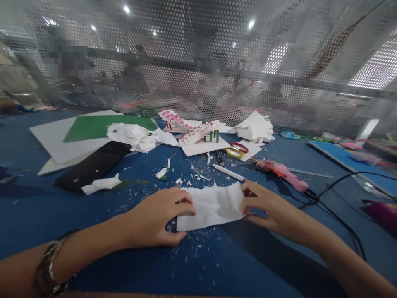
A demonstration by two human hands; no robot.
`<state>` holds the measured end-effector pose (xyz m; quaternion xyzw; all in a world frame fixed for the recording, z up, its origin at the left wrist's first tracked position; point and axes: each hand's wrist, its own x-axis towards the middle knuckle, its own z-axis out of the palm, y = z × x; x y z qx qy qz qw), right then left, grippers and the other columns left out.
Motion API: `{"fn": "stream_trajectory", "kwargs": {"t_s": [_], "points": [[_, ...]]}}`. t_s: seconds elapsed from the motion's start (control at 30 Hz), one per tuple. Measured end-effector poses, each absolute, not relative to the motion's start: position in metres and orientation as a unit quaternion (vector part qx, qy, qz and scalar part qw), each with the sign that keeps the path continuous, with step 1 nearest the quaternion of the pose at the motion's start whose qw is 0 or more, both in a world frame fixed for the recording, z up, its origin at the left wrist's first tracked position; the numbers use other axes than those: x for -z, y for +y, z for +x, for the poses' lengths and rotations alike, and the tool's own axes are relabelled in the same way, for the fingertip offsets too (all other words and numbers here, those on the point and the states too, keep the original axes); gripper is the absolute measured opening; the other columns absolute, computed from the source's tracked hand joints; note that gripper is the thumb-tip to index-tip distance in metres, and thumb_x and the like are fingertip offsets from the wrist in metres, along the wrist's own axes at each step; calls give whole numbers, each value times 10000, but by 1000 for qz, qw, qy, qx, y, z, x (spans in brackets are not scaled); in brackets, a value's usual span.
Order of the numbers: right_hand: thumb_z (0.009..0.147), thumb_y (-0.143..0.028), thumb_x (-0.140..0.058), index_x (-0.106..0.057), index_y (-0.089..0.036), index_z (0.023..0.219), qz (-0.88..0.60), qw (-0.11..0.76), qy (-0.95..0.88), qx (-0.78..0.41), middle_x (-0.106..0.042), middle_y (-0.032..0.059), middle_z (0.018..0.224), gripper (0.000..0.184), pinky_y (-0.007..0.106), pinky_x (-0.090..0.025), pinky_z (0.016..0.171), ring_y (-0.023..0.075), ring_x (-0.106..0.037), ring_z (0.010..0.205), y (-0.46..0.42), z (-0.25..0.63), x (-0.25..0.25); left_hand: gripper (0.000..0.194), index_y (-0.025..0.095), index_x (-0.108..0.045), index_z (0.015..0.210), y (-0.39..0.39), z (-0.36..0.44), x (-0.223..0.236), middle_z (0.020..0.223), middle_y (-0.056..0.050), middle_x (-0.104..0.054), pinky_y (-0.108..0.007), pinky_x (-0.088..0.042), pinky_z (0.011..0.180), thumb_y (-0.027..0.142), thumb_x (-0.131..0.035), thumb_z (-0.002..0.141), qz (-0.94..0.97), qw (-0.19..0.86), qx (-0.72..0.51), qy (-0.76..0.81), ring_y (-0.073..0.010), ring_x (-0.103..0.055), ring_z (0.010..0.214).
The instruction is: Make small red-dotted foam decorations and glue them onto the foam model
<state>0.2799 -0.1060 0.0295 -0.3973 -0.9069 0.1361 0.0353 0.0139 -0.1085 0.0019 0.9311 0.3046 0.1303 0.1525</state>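
Observation:
A piece of white tissue paper (214, 205), slightly crumpled, lies on the blue table between my two hands. My left hand (161, 215) rests on its left end, fingertips bent over the paper and the thumb apart from them on the table. At the right end, my right hand (263, 205) pinches the paper's edge between thumb and fingers. Just beyond the paper lie small white scraps (161, 173) and a white pen (228, 171), its near end close to my right hand.
A black phone (96, 165), crumpled tissue (136, 136) and a green sheet (102, 125) lie left. Behind are a small pink-and-white model (198, 134) and scissors (235, 152). A pink glue gun (288, 176) with a black cable (338, 217) lies right. A perforated screen (198, 45) stands behind.

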Motion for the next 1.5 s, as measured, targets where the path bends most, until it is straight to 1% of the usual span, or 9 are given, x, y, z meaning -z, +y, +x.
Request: {"fn": "stream_trajectory", "kwargs": {"t_s": [0.23,0.43,0.57,0.67,0.77,0.93,1.07,1.23,1.5], "points": [[789,-130,-435,-502,-199,693,-399,47,-916,-1,-391,74,1124,136,419,-409,802,250,-388,1049,-111,283,-24,251,202,-556,950,-106,16,9,971,-58,-576,-312,-401,704,263,-553,707,934,126,-159,295,-200,-522,840],[775,-98,-435,-530,-182,713,-412,34,-908,72,-390,107,1157,142,445,-401,804,273,-399,1039,-107,283,-19,216,198,-568,902,-100,13,15,897,-37,-622,-283,-381,636,115,-404,789,950,67,-189,238,-173,-545,773],[737,-249,-540,-555,-195,882,-392,66,-915,65,-408,117,1172,156,466,-346,867,288,-359,1091,-117,273,-20,222,174,-584,842,-103,18,7,796,-36,-641,-276,-359,573,100,-377,812,960,-14,-180,213,-165,-554,679],[672,-424,-591,-519,-187,999,-359,90,-928,32,-483,106,1109,410,441,-354,859,267,-415,1031,-127,254,-17,219,152,-581,821,-109,28,5,687,-29,-626,-284,-347,563,111,-366,832,959,-72,-182,208,-162,-540,627],[678,-434,-586,-533,-163,911,-334,68,-940,10,-570,76,909,361,365,-416,716,215,-503,822,-132,233,-9,201,146,-567,707,-114,35,7,599,-13,-585,-287,-329,544,127,-404,823,960,-100,-180,190,-158,-510,576],[753,-227,-514,-532,-169,752,-304,86,-949,-3,-552,22,707,61,279,-383,620,146,-487,670,-126,222,4,109,158,-565,692,-116,34,8,691,-8,-598,-268,-337,558,190,-505,779,960,35,-154,232,-154,-527,644],[766,-204,-492,-537,-180,741,-298,128,-942,-88,-545,18,766,57,243,-373,635,120,-479,711,-120,230,7,131,162,-556,667,-115,32,8,683,2,-584,-240,-354,567,211,-509,778,940,137,-167,266,-138,-515,659],[790,-162,-465,-544,-178,728,-301,159,-925,-171,-533,22,843,102,219,-380,667,105,-480,771,-119,234,7,184,166,-571,685,-114,35,8,703,-10,-562,-221,-367,570,254,-464,805,921,176,-173,302,-137,-508,682],[730,-123,-493,-511,-163,678,-344,160,-913,-149,-504,33,775,68,243,-374,653,126,-452,728,-118,227,14,159,154,-543,666,-116,37,7,733,-23,-551,-240,-377,589,228,-466,783,909,177,-157,343,-149,-502,693]]}}
